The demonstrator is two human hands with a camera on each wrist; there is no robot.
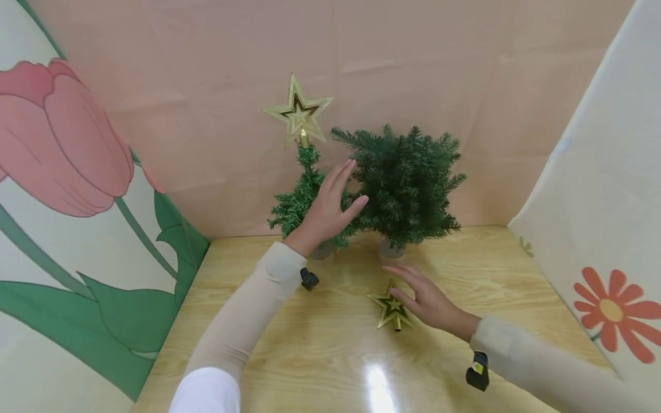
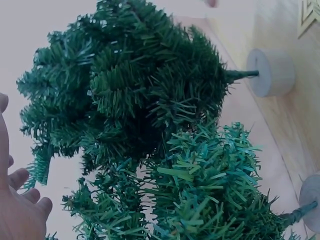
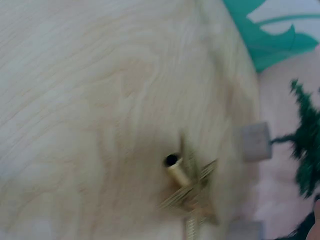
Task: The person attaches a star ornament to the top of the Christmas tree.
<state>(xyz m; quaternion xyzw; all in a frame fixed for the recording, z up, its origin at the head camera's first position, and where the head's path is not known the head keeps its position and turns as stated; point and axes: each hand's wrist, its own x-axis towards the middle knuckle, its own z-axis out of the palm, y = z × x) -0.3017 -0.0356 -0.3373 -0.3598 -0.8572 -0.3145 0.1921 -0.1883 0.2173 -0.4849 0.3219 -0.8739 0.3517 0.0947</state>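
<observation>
So the whole thing hinges on where the loose star [image 1: 395, 307] sits relative to the right hand [image 1: 431, 298]; it's on the bench [image 1: 289, 344], just to that hand's left, with the thumb reaching over part of it in the head view; can't tell if they're actually touching. Its long axis runs roughly away from the person, tube [image 1: 397, 327] toward the near edge, top tip aimed at the base [image 1: 391, 252] of the big tree [image 1: 410, 183].

Right is easily the nearer of the two hands; the left hand [image 1: 327, 212] is raised, farther off, in front of the small tree [image 1: 294, 206], which wears the top star [image 1: 299, 113]. Both hands look released, fingers extended, nothing gripped; whether the left one brushes any branches, I can't tell.

As for brands or labels, nothing readable anywhere; the right wrist camera [image 1: 477, 370] has a yellowish mark, but it's too small to make out.
</observation>
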